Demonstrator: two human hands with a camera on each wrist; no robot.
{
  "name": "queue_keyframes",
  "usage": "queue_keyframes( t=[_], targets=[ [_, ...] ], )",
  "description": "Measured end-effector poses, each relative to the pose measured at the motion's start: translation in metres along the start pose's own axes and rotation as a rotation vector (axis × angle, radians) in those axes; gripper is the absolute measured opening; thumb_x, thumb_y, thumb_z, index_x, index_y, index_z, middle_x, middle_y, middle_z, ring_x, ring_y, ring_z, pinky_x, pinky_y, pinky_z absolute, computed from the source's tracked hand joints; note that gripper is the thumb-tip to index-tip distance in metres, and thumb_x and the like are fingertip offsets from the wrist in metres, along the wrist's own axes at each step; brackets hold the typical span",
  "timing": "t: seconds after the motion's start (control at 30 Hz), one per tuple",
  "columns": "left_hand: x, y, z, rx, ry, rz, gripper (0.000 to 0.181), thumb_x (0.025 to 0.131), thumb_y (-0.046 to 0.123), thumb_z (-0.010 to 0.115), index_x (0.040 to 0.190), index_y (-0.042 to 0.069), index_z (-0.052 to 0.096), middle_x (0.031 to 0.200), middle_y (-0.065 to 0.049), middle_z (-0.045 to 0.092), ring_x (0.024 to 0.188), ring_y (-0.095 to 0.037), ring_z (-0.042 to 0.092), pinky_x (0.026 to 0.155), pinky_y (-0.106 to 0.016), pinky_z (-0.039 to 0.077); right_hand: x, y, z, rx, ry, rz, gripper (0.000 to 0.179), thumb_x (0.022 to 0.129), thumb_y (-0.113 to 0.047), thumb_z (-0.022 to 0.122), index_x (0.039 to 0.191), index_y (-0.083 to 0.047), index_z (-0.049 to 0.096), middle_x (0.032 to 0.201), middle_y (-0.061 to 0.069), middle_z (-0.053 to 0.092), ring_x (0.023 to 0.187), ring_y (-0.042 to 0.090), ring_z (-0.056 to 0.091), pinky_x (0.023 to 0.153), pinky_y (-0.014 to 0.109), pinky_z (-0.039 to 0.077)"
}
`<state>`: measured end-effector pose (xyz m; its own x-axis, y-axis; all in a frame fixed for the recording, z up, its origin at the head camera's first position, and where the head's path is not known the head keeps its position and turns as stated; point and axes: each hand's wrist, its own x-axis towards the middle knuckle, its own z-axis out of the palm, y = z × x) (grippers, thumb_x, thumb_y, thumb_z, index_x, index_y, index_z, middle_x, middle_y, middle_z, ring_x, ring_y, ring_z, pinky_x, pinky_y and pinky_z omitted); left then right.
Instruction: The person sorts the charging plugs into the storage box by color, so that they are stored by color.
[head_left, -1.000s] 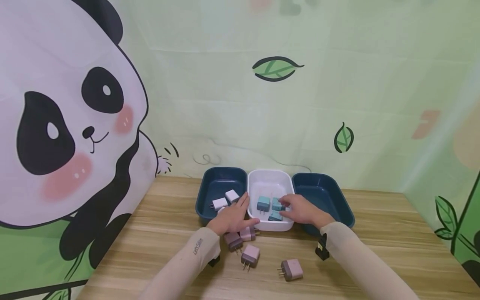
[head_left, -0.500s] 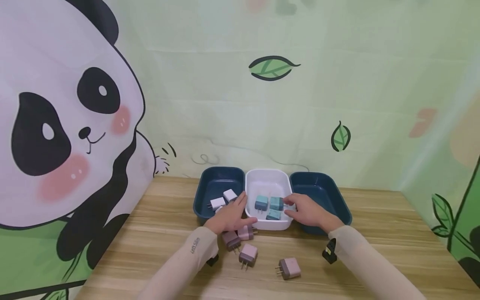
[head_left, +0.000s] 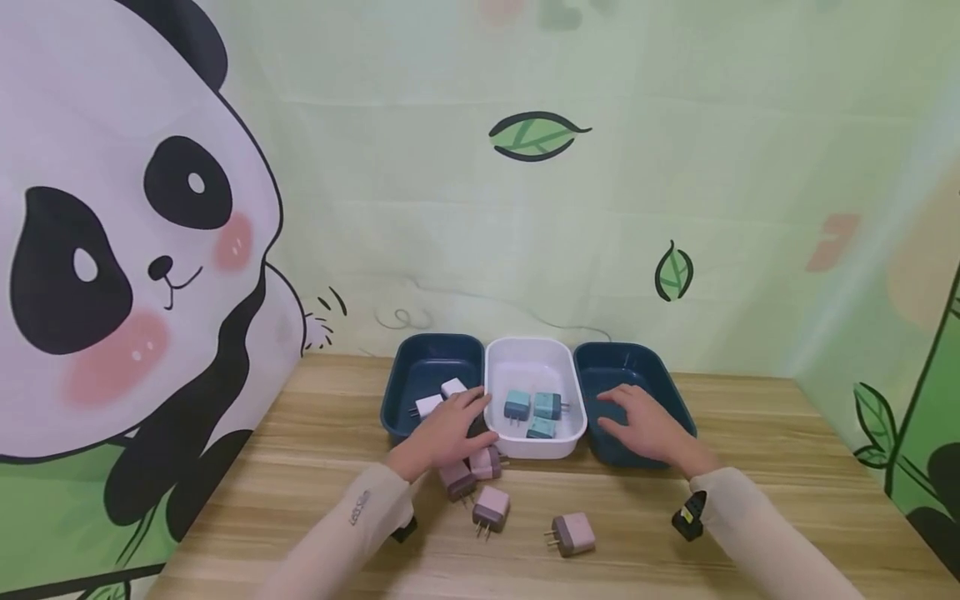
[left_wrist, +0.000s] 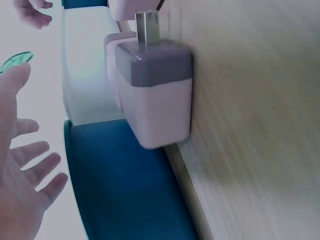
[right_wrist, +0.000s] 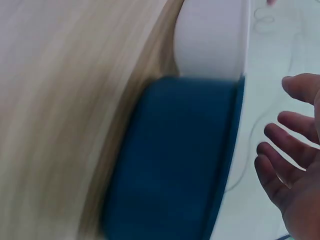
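In the head view my left hand (head_left: 444,429) hovers above the near side of the left blue tray (head_left: 390,392), fingers spread and holding nothing. It partly hides the white charger plugs (head_left: 453,387) in that tray. My right hand (head_left: 645,423) hangs with loosely bent, empty fingers over the right blue tray (head_left: 675,400). Between them stands a white tray (head_left: 536,450), where several teal charger plugs (head_left: 547,405) lie. On the table just in front are pink charger plugs (head_left: 491,507); one of them (left_wrist: 157,105) looms large in the left wrist view.
One pink plug (head_left: 574,533) lies apart on the wooden table (head_left: 750,433), nearer the front. The three trays stand side by side near the back edge, before a green cloth backdrop (head_left: 450,208) with a panda print.
My right hand has drawn back to the right from the teal plugs in the white tray to above the right blue tray. My left hand has shifted slightly left, uncovering more of the pink plugs.
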<state>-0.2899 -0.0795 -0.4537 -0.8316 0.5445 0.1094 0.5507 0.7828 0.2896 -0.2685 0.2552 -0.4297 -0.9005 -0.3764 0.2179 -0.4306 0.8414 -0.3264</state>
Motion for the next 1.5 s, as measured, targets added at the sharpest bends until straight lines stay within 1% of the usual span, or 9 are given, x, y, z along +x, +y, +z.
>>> queue_keyframes(
  t=[0.13, 0.27, 0.4, 0.53, 0.63, 0.83, 1.0, 1.33, 1.5],
  targets=[
    [-0.018, -0.003, -0.006, 0.006, 0.046, 0.075, 0.058, 0.092, 0.046, 0.056, 0.139, 0.013, 0.049, 0.140, -0.008, 0.047, 0.127, -0.024, 0.044, 0.103, -0.041, 0.037, -0.011, 0.014, -0.002, -0.009, 0.063, 0.037, 0.042, 0.090, -0.024, 0.064, 0.121, 0.003, 0.058, 0.119, 0.020, 0.056, 0.114, 0.038, 0.047, 0.095, 0.054, 0.039],
    [-0.035, -0.003, -0.011, 0.015, 0.052, 0.124, 0.050, 0.091, 0.041, 0.060, 0.131, 0.011, 0.058, 0.130, -0.008, 0.056, 0.118, -0.023, 0.052, 0.098, -0.040, 0.042, -0.020, 0.031, -0.003, -0.021, 0.110, 0.081, 0.049, 0.089, -0.025, 0.065, 0.123, 0.008, 0.055, 0.123, 0.026, 0.052, 0.116, 0.043, 0.044, 0.096, 0.058, 0.036],
    [-0.048, -0.003, -0.012, 0.009, 0.052, 0.165, 0.043, 0.090, 0.035, 0.063, 0.124, 0.009, 0.062, 0.120, -0.007, 0.061, 0.108, -0.020, 0.057, 0.091, -0.038, 0.048, -0.030, 0.044, -0.002, -0.022, 0.113, 0.150, 0.060, 0.089, -0.031, 0.064, 0.128, 0.012, 0.048, 0.131, 0.033, 0.041, 0.122, 0.049, 0.035, 0.099, 0.062, 0.030],
    [-0.057, -0.004, -0.010, -0.005, 0.022, 0.185, 0.038, 0.090, 0.030, 0.064, 0.120, 0.008, 0.064, 0.115, -0.005, 0.062, 0.102, -0.017, 0.059, 0.087, -0.036, 0.049, -0.040, 0.053, -0.001, 0.009, 0.105, 0.220, 0.074, 0.088, -0.040, 0.064, 0.134, 0.013, 0.039, 0.138, 0.037, 0.028, 0.125, 0.054, 0.025, 0.098, 0.066, 0.025],
    [-0.061, -0.005, -0.006, -0.007, -0.018, 0.179, 0.038, 0.089, 0.029, 0.065, 0.120, 0.008, 0.064, 0.118, -0.005, 0.061, 0.106, -0.018, 0.057, 0.090, -0.036, 0.047, -0.046, 0.060, 0.002, 0.043, 0.093, 0.281, 0.082, 0.088, -0.045, 0.063, 0.139, 0.012, 0.032, 0.142, 0.038, 0.020, 0.126, 0.055, 0.022, 0.098, 0.068, 0.025],
    [-0.064, -0.011, 0.002, -0.033, -0.106, 0.136, 0.047, 0.085, 0.029, 0.068, 0.128, 0.010, 0.059, 0.133, -0.005, 0.052, 0.121, -0.022, 0.048, 0.099, -0.040, 0.041, -0.057, 0.074, 0.008, 0.163, 0.040, 0.359, 0.091, 0.091, -0.048, 0.057, 0.144, 0.012, 0.015, 0.145, 0.038, 0.014, 0.129, 0.056, 0.020, 0.100, 0.068, 0.022],
    [-0.063, -0.016, 0.008, -0.039, -0.132, 0.127, 0.051, 0.083, 0.026, 0.070, 0.130, 0.011, 0.057, 0.136, -0.006, 0.049, 0.122, -0.023, 0.047, 0.100, -0.041, 0.040, -0.063, 0.080, 0.011, 0.238, 0.011, 0.348, 0.092, 0.092, -0.043, 0.058, 0.145, 0.013, 0.008, 0.145, 0.040, 0.013, 0.131, 0.055, 0.016, 0.103, 0.065, 0.017],
    [-0.059, -0.018, 0.010, -0.068, -0.158, 0.069, 0.053, 0.084, 0.028, 0.071, 0.131, 0.009, 0.055, 0.128, -0.007, 0.053, 0.106, -0.016, 0.053, 0.090, -0.035, 0.047, -0.063, 0.088, 0.017, 0.303, 0.031, 0.339, 0.095, 0.092, -0.038, 0.060, 0.147, 0.009, -0.001, 0.148, 0.037, 0.008, 0.133, 0.054, 0.015, 0.103, 0.065, 0.016],
    [-0.056, -0.017, 0.014, -0.046, -0.158, 0.075, 0.053, 0.083, 0.031, 0.072, 0.130, 0.010, 0.056, 0.119, -0.004, 0.058, 0.095, -0.011, 0.053, 0.083, -0.031, 0.048, -0.063, 0.089, 0.019, 0.295, 0.023, 0.343, 0.095, 0.092, -0.041, 0.060, 0.148, 0.007, 0.000, 0.148, 0.036, 0.010, 0.132, 0.055, 0.017, 0.103, 0.066, 0.017]
  ],
)
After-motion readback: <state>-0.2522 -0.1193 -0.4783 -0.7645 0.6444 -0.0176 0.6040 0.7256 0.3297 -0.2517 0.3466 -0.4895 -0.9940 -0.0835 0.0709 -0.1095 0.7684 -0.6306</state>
